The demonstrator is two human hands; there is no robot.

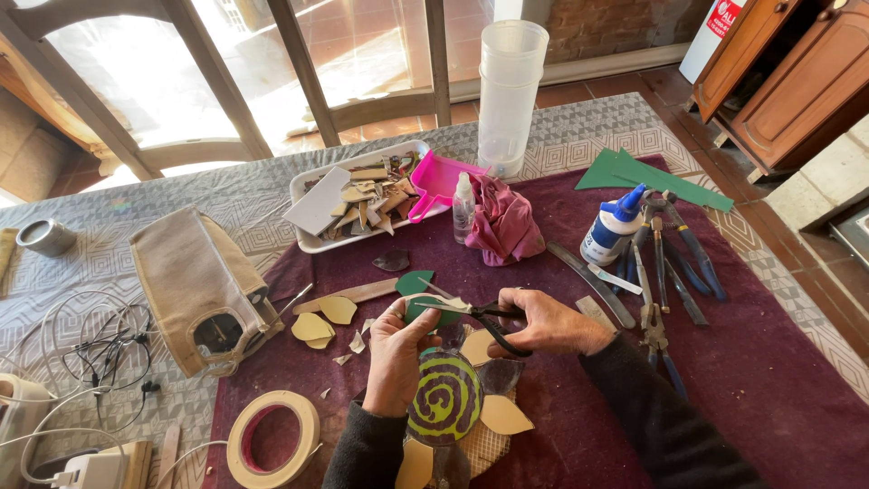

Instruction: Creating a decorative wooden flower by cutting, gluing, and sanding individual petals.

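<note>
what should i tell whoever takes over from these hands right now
Left hand holds a green piece above the spiral disc.
Right hand grips black scissors, blades at that green piece.
Done: yellow petals lie around the disc; two more cut yellow pieces lie to the left.
Left: the green piece is mid-cut. Glue bottle and tape roll are close by.

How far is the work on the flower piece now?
Done: the purple disc with a green spiral has yellow petals around it. In hand: the left hand holds a green piece and the right hand works black-handled pliers on it. Left: loose yellow pieces lie on the cloth.
</note>
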